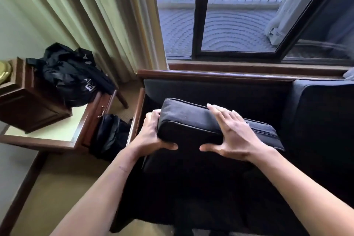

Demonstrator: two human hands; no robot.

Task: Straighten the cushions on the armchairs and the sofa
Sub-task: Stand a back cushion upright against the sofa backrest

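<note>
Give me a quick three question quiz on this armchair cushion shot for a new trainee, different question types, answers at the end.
1. True or false: both hands are on the black cushion.
2. Multiple choice: where does the black bag lie? A) on the side table left of the armchair, B) on the armchair seat, C) on the window sill.
3. Fill in: the right hand lies spread over the cushion's ____ edge.

Key
1. True: the left hand grips its left end, and the right hand rests near the middle.
2. A
3. top
</note>
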